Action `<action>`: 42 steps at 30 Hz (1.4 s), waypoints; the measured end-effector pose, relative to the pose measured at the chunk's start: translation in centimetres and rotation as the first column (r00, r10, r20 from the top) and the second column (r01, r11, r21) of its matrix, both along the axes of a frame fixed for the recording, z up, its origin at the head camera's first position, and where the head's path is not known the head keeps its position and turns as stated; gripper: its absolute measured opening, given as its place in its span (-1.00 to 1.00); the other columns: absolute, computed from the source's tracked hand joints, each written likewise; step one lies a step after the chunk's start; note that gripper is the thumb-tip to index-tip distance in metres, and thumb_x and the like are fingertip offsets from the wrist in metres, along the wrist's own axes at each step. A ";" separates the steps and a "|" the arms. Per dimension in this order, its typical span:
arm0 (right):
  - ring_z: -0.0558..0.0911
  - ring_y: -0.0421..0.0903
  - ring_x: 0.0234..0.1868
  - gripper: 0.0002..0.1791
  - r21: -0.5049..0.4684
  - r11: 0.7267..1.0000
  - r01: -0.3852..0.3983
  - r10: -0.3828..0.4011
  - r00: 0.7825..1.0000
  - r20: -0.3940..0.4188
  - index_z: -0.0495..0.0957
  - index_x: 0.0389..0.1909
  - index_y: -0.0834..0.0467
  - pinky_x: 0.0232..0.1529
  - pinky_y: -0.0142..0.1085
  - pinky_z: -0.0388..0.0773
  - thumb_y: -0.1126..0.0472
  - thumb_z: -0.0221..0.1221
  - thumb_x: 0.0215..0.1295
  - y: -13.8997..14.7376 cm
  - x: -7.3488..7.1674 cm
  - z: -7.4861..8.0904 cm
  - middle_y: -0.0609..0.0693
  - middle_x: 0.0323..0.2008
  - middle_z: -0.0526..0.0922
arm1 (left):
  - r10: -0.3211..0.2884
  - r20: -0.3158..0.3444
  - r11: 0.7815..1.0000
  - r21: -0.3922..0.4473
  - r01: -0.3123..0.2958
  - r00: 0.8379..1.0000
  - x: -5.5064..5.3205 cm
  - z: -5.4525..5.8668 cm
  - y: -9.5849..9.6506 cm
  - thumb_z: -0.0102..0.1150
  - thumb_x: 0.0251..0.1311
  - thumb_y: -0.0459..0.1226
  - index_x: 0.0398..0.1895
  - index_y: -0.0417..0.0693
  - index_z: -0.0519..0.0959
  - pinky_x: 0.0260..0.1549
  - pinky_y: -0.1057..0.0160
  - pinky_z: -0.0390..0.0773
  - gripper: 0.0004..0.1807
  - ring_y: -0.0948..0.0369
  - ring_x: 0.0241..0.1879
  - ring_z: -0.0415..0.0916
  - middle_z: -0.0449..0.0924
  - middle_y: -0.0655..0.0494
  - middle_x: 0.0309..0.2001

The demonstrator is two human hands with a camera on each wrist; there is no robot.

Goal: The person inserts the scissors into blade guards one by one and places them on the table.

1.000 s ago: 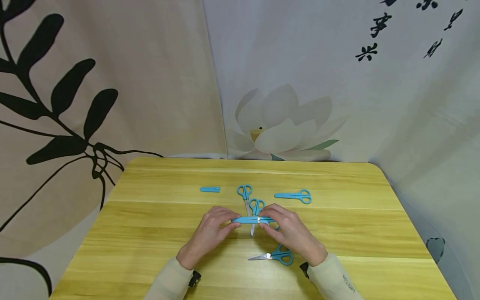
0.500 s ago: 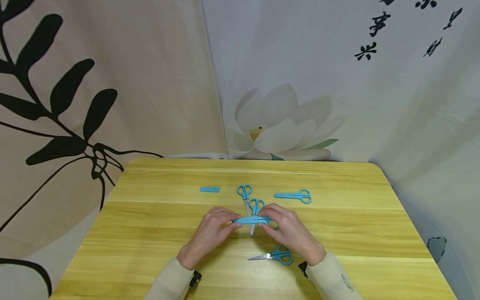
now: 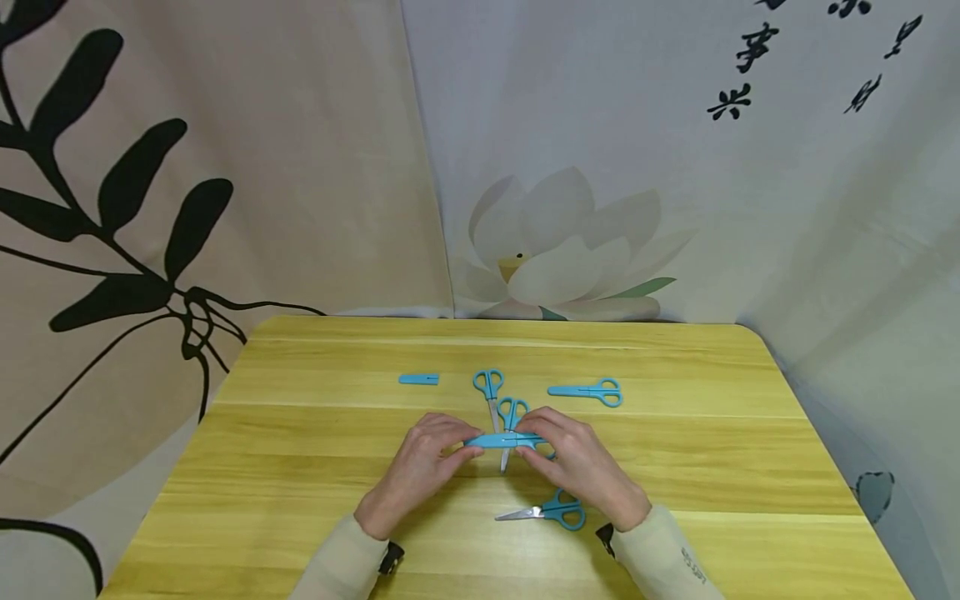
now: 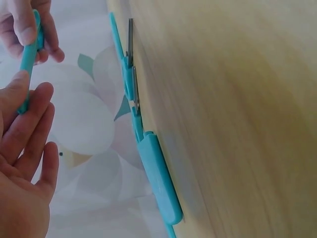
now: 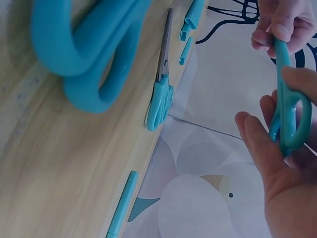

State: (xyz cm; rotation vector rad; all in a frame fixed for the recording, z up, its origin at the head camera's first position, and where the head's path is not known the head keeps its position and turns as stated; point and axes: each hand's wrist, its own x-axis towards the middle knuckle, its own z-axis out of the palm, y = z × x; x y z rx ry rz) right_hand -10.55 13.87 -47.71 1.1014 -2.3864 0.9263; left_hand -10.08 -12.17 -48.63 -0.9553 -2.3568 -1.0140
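Over the table, both hands hold one pair of blue-handled scissors (image 3: pixel 532 440) with its blade inside a blue sheath (image 3: pixel 493 440). My left hand (image 3: pixel 420 467) pinches the sheath's tip between thumb and fingers. The handle end is in my right hand (image 3: pixel 585 467), whose thumb lies on the scissors (image 5: pixel 285 99) in the right wrist view. Sheath and handle meet with no blade showing between them. Beneath lie two bare scissors, one farther back (image 3: pixel 488 383) and one partly covered by the held pair (image 3: pixel 513 410).
Nearer the front of the wooden table (image 3: pixel 300 500) lie bare scissors (image 3: pixel 562 510), blade pointing left. A sheathed pair (image 3: pixel 592 392) is at back right, and a loose sheath (image 3: pixel 418 379) at back left. The left wrist view shows another sheath (image 4: pixel 159 178) close up.
A second ago a silver strip of blade showed between sheath and handle; now that gap is closed, the right hand having shifted slightly left. The things on the table stay put.
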 end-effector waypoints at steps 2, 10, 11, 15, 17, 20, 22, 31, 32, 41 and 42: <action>0.74 -0.10 -0.13 -0.70 -0.002 1.000 0.001 -0.001 1.000 0.005 0.70 -0.14 0.19 -0.11 -0.25 0.73 0.29 0.54 0.13 0.0 0.0 0.0 -0.01 -0.07 0.71 | 0.001 -0.002 1.000 0.002 -0.001 1.000 0.0 -0.1 0.0 0.60 0.00 -0.32 -0.22 -0.11 0.80 -0.05 0.03 0.69 -0.75 0.14 -0.18 0.73 0.81 0.11 -0.24; 0.73 -0.11 -0.09 -0.68 -0.010 1.000 -0.020 0.020 0.999 0.033 0.69 -0.12 0.18 -0.08 -0.26 0.72 0.34 0.53 0.12 0.2 0.0 -0.2 -0.03 -0.06 0.70 | -0.006 -0.017 1.000 -0.008 0.006 1.000 0.1 -0.3 0.1 0.63 -0.04 -0.34 -0.23 -0.10 0.79 -0.06 0.04 0.69 -0.73 0.17 -0.19 0.73 0.80 0.12 -0.25; 0.73 -0.11 -0.08 -0.68 -0.009 1.000 -0.022 0.022 0.999 0.034 0.69 -0.12 0.18 -0.08 -0.26 0.72 0.34 0.54 0.11 0.2 0.0 -0.3 -0.04 -0.06 0.70 | -0.009 -0.017 1.000 -0.010 0.008 1.000 0.1 -0.3 0.1 0.63 -0.05 -0.34 -0.23 -0.10 0.78 -0.05 0.04 0.68 -0.72 0.17 -0.19 0.72 0.80 0.13 -0.25; 0.72 -0.10 -0.06 -0.64 0.007 1.000 -0.029 0.028 0.999 0.022 0.69 -0.10 0.18 -0.05 -0.25 0.71 0.36 0.55 0.08 0.5 0.0 -0.5 -0.03 -0.05 0.70 | -0.011 -0.015 0.999 -0.031 0.011 1.000 0.2 -0.4 0.2 0.63 -0.03 -0.32 -0.23 -0.07 0.78 -0.03 0.04 0.68 -0.74 0.18 -0.17 0.71 0.80 0.16 -0.24; 0.72 -0.09 -0.04 -0.64 0.013 1.000 -0.028 0.028 0.999 0.023 0.69 -0.09 0.19 -0.03 -0.25 0.71 0.36 0.54 0.08 0.5 0.0 -0.6 -0.02 -0.04 0.70 | -0.013 -0.015 0.999 -0.041 0.012 1.000 0.2 -0.5 0.2 0.63 -0.01 -0.31 -0.23 -0.06 0.78 -0.03 0.04 0.67 -0.74 0.18 -0.17 0.71 0.80 0.16 -0.24; 0.71 -0.08 -0.03 -0.64 0.018 1.000 -0.023 0.022 0.999 0.030 0.69 -0.08 0.19 -0.03 -0.24 0.71 0.35 0.54 0.09 0.7 0.1 -0.6 0.02 -0.01 0.69 | -0.014 -0.024 0.999 -0.052 0.012 1.000 0.2 -0.6 0.2 0.63 -0.01 -0.29 -0.23 -0.06 0.78 -0.03 0.03 0.66 -0.74 0.18 -0.18 0.71 0.80 0.16 -0.25; 0.70 -0.06 -0.02 -0.65 0.019 1.000 -0.014 0.013 0.999 0.034 0.69 -0.08 0.19 -0.02 -0.23 0.71 0.34 0.54 0.10 0.8 0.1 -0.7 0.04 0.01 0.68 | -0.016 -0.030 0.998 -0.060 0.014 0.999 0.2 -0.5 0.3 0.63 -0.01 -0.28 -0.22 -0.06 0.78 -0.01 0.02 0.65 -0.73 0.17 -0.18 0.71 0.80 0.15 -0.24; 0.70 -0.06 -0.01 -0.67 0.014 0.999 0.033 -0.033 0.999 0.035 0.70 -0.10 0.15 -0.03 -0.19 0.71 0.28 0.54 0.12 1.6 0.1 -1.0 0.01 0.02 0.66 | 0.017 0.135 0.988 -0.151 0.003 0.991 0.6 -0.1 0.7 0.56 0.13 -0.11 0.15 -0.07 0.68 0.23 -0.16 0.49 -0.48 0.03 0.15 0.62 0.72 0.04 0.10; 0.71 -0.06 -0.01 -0.68 0.011 0.999 0.041 -0.042 0.998 0.041 0.70 -0.10 0.15 -0.04 -0.19 0.72 0.27 0.53 0.14 1.8 0.1 -1.0 0.01 0.02 0.67 | 0.031 0.166 0.987 -0.163 -0.003 0.986 0.7 -0.1 0.7 0.54 0.15 -0.07 0.23 -0.07 0.64 0.27 -0.20 0.45 -0.41 -0.01 0.21 0.57 0.68 0.01 0.17; 0.71 0.02 0.04 -0.71 0.025 0.993 0.115 -0.116 0.991 0.069 0.71 -0.12 0.13 -0.02 -0.09 0.72 0.27 0.53 0.15 3.5 0.0 -0.9 0.02 0.03 0.68 | 0.114 0.297 0.976 -0.211 -0.052 0.948 0.6 -0.2 -0.6 0.41 0.26 0.04 0.50 -0.08 0.39 0.44 -0.21 0.22 -0.19 -0.05 0.45 0.30 0.42 -0.03 0.45; 0.71 0.02 0.04 -0.71 0.027 0.993 0.119 -0.121 0.990 0.070 0.71 -0.13 0.13 -0.02 -0.09 0.72 0.27 0.53 0.14 3.7 0.0 -0.8 0.02 0.03 0.68 | 0.118 0.301 0.976 -0.212 -0.054 0.946 0.6 -0.2 -0.8 0.40 0.26 0.04 0.50 -0.08 0.38 0.44 -0.21 0.21 -0.19 -0.05 0.45 0.30 0.41 -0.03 0.46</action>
